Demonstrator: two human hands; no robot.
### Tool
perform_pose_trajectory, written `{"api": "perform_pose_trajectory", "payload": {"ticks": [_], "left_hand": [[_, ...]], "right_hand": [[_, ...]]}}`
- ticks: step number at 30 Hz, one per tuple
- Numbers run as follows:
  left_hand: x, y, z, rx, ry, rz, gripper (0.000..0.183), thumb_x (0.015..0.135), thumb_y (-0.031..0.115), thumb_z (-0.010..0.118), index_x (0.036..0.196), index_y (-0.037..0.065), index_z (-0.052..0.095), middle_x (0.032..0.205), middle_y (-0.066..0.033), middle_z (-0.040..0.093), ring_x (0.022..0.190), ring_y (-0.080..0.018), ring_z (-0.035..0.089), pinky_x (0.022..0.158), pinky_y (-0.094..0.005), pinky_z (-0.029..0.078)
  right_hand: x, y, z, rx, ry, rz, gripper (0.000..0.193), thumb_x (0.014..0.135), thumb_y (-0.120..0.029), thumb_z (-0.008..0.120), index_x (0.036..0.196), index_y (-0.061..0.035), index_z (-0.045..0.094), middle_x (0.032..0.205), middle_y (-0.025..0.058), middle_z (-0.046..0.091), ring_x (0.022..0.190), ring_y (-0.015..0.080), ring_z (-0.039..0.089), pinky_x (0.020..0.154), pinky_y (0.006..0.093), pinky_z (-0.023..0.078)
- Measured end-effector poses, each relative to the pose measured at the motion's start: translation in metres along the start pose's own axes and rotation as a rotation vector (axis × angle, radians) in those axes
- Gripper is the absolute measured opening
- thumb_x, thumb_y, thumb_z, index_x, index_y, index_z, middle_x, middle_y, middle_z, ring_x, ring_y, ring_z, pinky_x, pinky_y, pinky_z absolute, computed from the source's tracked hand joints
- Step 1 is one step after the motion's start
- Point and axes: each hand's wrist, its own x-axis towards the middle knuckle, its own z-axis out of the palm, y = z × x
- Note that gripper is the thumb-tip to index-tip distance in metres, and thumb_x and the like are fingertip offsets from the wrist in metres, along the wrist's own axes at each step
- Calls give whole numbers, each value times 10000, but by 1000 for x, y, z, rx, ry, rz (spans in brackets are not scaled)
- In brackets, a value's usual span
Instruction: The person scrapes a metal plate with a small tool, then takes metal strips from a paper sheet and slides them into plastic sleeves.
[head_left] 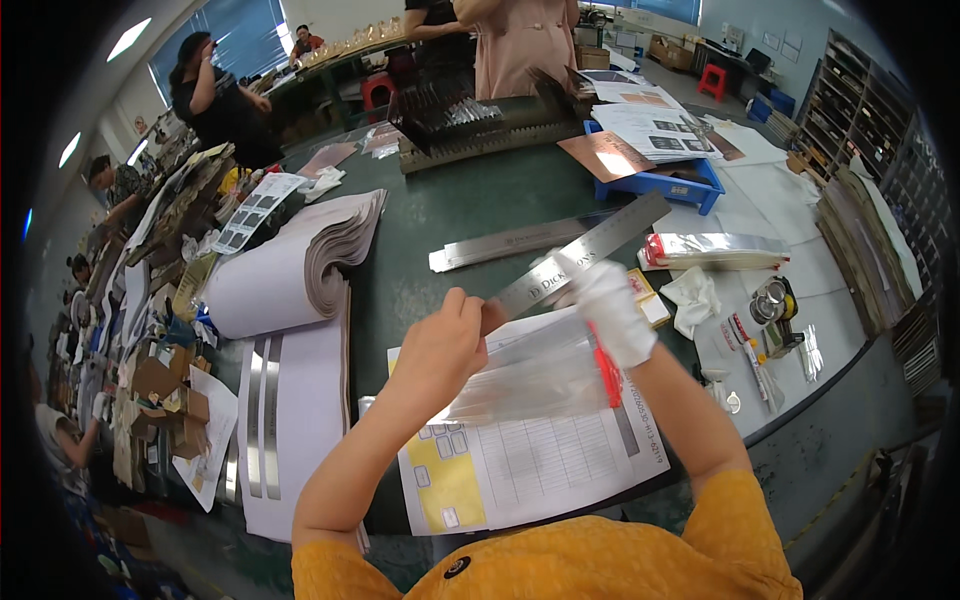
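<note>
A steel ruler (pixel 565 262) slants up and away to the right in front of me. My left hand (pixel 440 345), bare, is closed round its near end. Against the ruler's middle lies my right hand (pixel 612 312) in a white glove; motion smears its fingers, so their grip is unclear. Below the hands, a clear plastic sleeve (pixel 525 385) with a red strip (pixel 606 368) covers part of a printed sheet (pixel 560 480) with a table and a yellow block. Beyond the hands, more steel rulers (pixel 490 248) lie stacked on the green table.
To the left, a thick pile of pale sheets (pixel 275 285) curls over, with two metal strips (pixel 264 420) before it. A blue tray (pixel 705 190) with papers stands at the far right. Nearer are wrapped packs (pixel 715 250), a white cloth (pixel 692 300) and marker pens (pixel 760 370).
</note>
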Motion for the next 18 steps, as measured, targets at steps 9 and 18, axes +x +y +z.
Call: {"api": "perform_pose_trajectory", "payload": {"ticks": [9, 18], "left_hand": [[-6, 20, -3, -177, -10, 45, 382, 790, 135, 672, 1118, 6, 525, 1009, -127, 549, 816, -310, 607, 712, -375, 504], [29, 12, 95, -610, -370, -97, 261, 816, 222, 678, 919, -16, 651, 905, -165, 612, 856, -292, 591, 756, -365, 471]], "right_hand": [[-39, -4, -97, -617, 504, -383, 414, 875, 49, 453, 1242, -85, 590, 692, 49, 587, 519, 83, 485, 491, 262, 422], [-137, 10, -163, -548, 757, -541, 509, 834, 109, 433, 1281, -98, 558, 1046, 119, 629, 689, 88, 583, 588, 247, 484]]}}
